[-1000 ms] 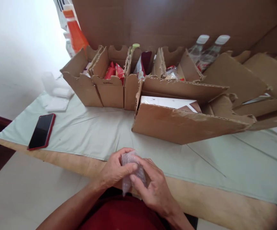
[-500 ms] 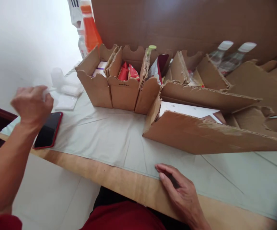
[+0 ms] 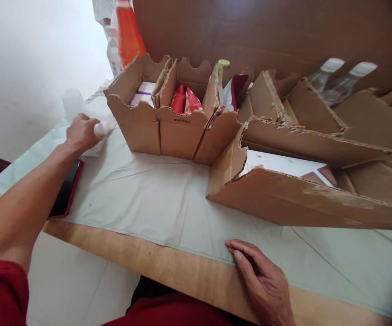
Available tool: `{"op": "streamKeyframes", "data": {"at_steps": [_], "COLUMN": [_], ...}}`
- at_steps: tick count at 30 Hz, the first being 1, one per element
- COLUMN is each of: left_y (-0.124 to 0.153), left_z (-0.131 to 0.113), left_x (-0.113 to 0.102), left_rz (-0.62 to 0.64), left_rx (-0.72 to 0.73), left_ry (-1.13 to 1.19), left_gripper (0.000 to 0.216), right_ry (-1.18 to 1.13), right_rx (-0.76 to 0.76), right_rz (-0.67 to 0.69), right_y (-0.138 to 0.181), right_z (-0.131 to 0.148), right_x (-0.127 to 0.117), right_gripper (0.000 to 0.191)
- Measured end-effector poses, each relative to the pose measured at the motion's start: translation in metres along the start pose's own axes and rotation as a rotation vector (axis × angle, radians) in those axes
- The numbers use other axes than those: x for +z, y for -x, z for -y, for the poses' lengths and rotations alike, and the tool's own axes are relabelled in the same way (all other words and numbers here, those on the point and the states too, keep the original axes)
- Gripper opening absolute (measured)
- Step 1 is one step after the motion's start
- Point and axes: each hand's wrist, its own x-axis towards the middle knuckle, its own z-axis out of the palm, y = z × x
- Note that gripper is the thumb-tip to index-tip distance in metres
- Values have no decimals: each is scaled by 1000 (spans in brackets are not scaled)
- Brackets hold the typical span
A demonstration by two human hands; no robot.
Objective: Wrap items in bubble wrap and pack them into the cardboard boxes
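Note:
At the far left of the table, my left hand point(image 3: 82, 132) is closed, fingertips around a small whitish, translucent thing point(image 3: 101, 129) too blurred to name. Right by that hand are a clear plastic cup point(image 3: 73, 103) and pale packets, partly hidden behind it. My left forearm passes over a black phone with a red edge point(image 3: 69, 188) and covers part of it. Loosely curled, my right hand point(image 3: 264, 276) rests at the table's front edge. Its thumb lies close to the index finger, and nothing shows in it.
Cardboard bins point(image 3: 182, 133) line the back, with small boxes point(image 3: 145, 93), red snack packets point(image 3: 186, 100) and a green-capped item inside. A long cardboard tray point(image 3: 284, 199) holds a white box point(image 3: 284, 163). An orange bottle point(image 3: 129, 36) and white-capped bottles point(image 3: 332, 68) stand behind.
My left hand has reached forward and right, from above the phone to the clear plastic things, with something whitish at its fingers. My right hand stays at the table edge. The view has shifted slightly.

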Motion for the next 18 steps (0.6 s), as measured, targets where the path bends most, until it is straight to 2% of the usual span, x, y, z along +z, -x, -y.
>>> {"op": "streamKeyframes", "data": {"at_steps": [3,5,9,11,14,16,18], "left_y": [-5,-8,6,30,86,131,176], "left_z": [-4,-7,-15,-23,-43,-59,-77], "left_x": [10,6,-34,-59,-86,-91,-86], "left_rz": [-39,-104,-247,-356,-506,-534,-523], "left_rx": [-32,-39,35,149,357,462,470], "left_ry": [31,43,34,24,40,106,245], "left_gripper": [36,34,39,40,34,28,26], "right_ry": [-15,-32,-49,-52,-73,-102,-164], "right_rx": [5,6,-1,0,9,31,78], "right_rz": [-1,2,-2,3,12,25,73], "right_y": [0,0,0,1,0,0,0], "right_z": [1,2,2,0,-1,1,7], "right_x": [-1,-1,-1,-1,-1,-3,-4], "right_gripper": [19,19,19,19,20,21,21]}}
